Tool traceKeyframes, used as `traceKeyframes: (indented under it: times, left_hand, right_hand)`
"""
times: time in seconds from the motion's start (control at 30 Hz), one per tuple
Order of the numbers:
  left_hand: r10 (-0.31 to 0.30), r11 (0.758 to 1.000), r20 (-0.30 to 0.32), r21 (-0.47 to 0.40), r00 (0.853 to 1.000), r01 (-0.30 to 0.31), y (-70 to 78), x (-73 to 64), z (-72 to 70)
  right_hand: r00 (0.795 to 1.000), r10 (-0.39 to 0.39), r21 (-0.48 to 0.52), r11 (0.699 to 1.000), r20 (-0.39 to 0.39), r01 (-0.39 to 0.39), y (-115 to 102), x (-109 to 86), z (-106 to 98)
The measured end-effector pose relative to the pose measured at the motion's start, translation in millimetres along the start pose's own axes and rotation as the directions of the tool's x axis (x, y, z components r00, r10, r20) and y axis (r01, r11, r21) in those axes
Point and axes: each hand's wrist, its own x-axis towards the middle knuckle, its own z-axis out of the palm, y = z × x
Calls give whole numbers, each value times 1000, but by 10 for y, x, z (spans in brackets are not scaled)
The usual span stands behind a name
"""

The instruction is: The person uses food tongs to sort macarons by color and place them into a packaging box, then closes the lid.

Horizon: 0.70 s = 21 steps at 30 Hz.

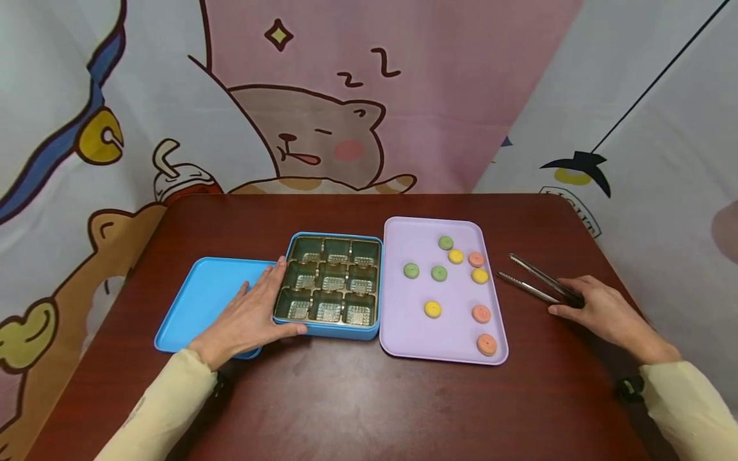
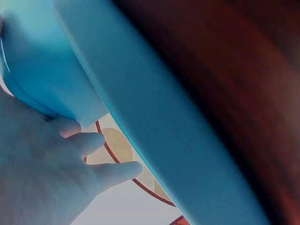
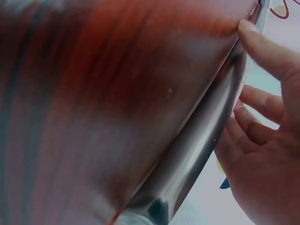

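A blue box (image 1: 360, 332) with a gold insert of several square compartments stands mid-table. My left hand (image 1: 251, 320) rests against its left side, fingers straight along the edge and thumb at the front corner. Partly under that hand lies a flat blue lid (image 1: 198, 294). On the right, my right hand (image 1: 605, 308) holds metal tongs (image 1: 539, 275) near their dark end, thumb on one side and fingers on the other. The tongs' tips are apart and point at the lilac tray (image 1: 403, 333). In the right wrist view the tongs (image 3: 197, 136) run along the fingers.
Several small round pieces lie scattered on the tray: green ones (image 1: 439, 273), yellow ones (image 1: 432, 309) and orange ones (image 1: 487, 345). The tray stands right beside the box. A cartoon-printed curtain (image 1: 450, 128) hangs behind the dark wooden table (image 1: 346, 403).
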Motion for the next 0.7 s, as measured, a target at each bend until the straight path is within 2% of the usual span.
traceKeyframes:
  times: [0.13, 0.43, 0.7]
  left_hand:
    - [-5, 1000, 0, -10, 1000, 5, 12, 1, 4]
    - [-16, 1000, -4, -7, 1000, 16, 28, 1, 10]
    - [-13, 1000, -9, -8, 1000, 13, 35, -5, 3]
  right_hand:
    - [1000, -25, -16, 1000, -9, 25, 0, 4, -15]
    - [989, -87, -8, 996, -117, 86, -66, -54, -90]
    - [972, -131, 2, 991, -195, 134, -328, -175, -195]
